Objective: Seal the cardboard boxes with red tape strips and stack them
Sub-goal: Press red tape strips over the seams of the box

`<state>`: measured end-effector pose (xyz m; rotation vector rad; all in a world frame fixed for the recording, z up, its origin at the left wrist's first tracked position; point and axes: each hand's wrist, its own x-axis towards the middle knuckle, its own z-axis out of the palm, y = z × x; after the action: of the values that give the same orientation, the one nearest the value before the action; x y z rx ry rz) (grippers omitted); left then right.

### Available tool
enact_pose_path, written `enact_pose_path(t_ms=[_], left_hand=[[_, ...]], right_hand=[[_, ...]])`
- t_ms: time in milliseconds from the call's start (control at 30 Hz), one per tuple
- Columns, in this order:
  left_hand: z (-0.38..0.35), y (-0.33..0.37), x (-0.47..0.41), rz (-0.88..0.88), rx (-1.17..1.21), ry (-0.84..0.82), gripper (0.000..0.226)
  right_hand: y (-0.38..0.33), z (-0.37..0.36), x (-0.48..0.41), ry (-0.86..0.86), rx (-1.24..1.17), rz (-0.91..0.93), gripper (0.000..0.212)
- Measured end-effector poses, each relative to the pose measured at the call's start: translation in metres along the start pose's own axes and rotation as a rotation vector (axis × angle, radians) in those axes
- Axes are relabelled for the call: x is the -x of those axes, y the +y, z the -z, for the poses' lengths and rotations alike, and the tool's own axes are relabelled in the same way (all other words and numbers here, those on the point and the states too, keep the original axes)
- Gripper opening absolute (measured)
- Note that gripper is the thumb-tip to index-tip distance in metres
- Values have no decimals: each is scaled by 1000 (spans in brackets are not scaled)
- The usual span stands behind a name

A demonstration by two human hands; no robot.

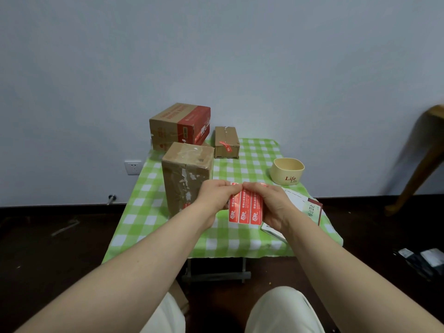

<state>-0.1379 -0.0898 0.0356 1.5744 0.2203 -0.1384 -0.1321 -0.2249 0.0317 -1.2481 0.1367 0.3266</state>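
A sheet of red tape strips (245,209) hangs above the table's middle, held between both hands. My right hand (271,205) grips the sheet's right side from behind. My left hand (214,197) pinches the top end of the leftmost strip. Just left of my hands stands a tall plain cardboard box (186,175) with torn clear tape on its front. Behind it a larger box with a red band (179,126) rests on another box. A small flat box (226,145) with a red strip on its front lies at the back of the table.
The small table has a green checked cloth (153,215). A cream bowl marked "Life" (287,171) sits at the right, papers and a booklet (311,210) near the right edge. A wooden chair leg (418,164) stands far right. Dark floor surrounds the table.
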Motion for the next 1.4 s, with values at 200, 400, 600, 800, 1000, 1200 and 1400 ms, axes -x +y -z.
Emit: enact_pose_path(t_ms=[200, 400, 600, 800, 1000, 1200, 1400], left_hand=[[-3, -2, -1, 19, 55, 28, 16], [-9, 1, -4, 35, 130, 86, 10], [-14, 3, -8, 89, 189, 80, 11], [-16, 6, -9, 135, 246, 62, 22], [-17, 10, -8, 156, 242, 53, 15], [-20, 18, -7, 149, 257, 47, 22], [-14, 22, 1, 137, 212, -47, 11]], right_hand=[[0, -3, -2, 118, 94, 56, 16], [1, -7, -4, 181, 172, 143, 9], [0, -9, -5, 201, 169, 177, 13], [0, -9, -3, 184, 147, 187, 15], [1, -9, -4, 202, 131, 205, 15], [-1, -8, -5, 223, 56, 233, 17], [-7, 1, -4, 180, 84, 220, 8]])
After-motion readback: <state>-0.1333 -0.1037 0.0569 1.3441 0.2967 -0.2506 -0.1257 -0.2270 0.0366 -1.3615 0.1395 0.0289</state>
